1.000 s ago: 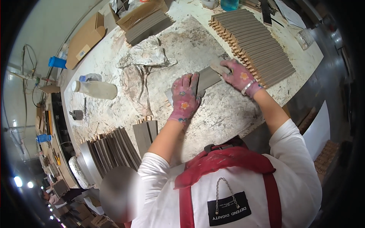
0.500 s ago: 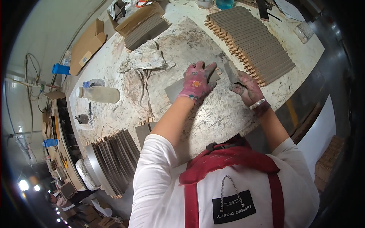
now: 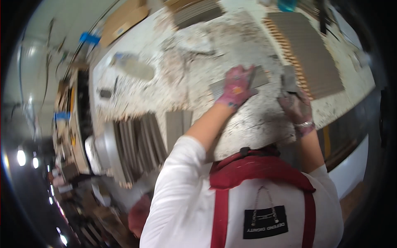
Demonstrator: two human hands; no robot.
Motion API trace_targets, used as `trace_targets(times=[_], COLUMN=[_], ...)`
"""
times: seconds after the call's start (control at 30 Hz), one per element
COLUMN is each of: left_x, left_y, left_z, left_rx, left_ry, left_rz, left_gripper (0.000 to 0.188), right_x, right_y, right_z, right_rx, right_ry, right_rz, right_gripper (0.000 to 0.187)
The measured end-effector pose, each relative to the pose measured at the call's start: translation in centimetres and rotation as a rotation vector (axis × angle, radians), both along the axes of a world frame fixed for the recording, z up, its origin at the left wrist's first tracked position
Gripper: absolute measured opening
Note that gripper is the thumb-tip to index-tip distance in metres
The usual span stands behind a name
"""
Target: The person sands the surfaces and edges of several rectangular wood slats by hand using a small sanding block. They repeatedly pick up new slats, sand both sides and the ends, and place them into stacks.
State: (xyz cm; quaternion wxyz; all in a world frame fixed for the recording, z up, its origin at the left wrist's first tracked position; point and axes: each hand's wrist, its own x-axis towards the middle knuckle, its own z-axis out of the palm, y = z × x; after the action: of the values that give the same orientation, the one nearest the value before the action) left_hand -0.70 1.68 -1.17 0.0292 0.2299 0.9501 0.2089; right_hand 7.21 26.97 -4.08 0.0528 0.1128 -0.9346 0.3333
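Observation:
My left hand [image 3: 236, 87], in a pink flower-patterned glove, lies across a flat grey strip [image 3: 259, 77] on the table. Its fingers reach over the strip's far side, and the thumb is at the near side. To the right, my right hand [image 3: 298, 108], in a dirty pink glove, grips a small flat grey piece [image 3: 288, 77] that sticks up past the fingers. That piece is apart from the strip under my left hand. Beside it is a wide row of grey strips with light wooden ends [image 3: 311, 53]. Motion blur hides the finer finger detail.
A stack of grey strips [image 3: 138, 144] stands at the near left, with a grey panel [image 3: 178, 126] beside it. A plastic bottle [image 3: 138, 68] and a crumpled cloth [image 3: 196, 43] lie farther back. More strips [image 3: 198, 15] and a cardboard box [image 3: 124, 20] are at the far side.
The view has turned, so the table's things sit farther right in the picture. My left hand stays on the strip. My right hand still holds the grey piece, which now points more straight away from me.

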Motion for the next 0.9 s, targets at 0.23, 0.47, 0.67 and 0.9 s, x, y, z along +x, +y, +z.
trace_targets(times=[0.23, 0.47, 0.67, 0.9], left_x=[2.6, 11.2, 14.7, 16.9], left_y=[-4.6, -18.6, -22.9, -22.0], left_z=[7.1, 10.9, 7.6, 3.7], left_rx=[1.042, 1.131, 0.772, 0.155], left_ry=[-0.587, -0.733, -0.561, -0.290], left_rz=[0.216, 0.685, 0.977, 0.880], left_gripper=[0.077, 0.055, 0.060, 0.072], right_x=[-0.3, -1.2, 0.0, 2.5], right_y=[3.1, -0.3, -7.8, -16.4], right_z=[-1.1, 1.0, 1.6, 2.1], right_rx=[-1.713, -2.082, -1.871, -1.425], right_ry=[-0.612, -0.946, -1.289, -1.566], right_rz=[0.110, 0.239, 0.468, 0.567], right_gripper=[0.057, 0.056, 0.063, 0.067])
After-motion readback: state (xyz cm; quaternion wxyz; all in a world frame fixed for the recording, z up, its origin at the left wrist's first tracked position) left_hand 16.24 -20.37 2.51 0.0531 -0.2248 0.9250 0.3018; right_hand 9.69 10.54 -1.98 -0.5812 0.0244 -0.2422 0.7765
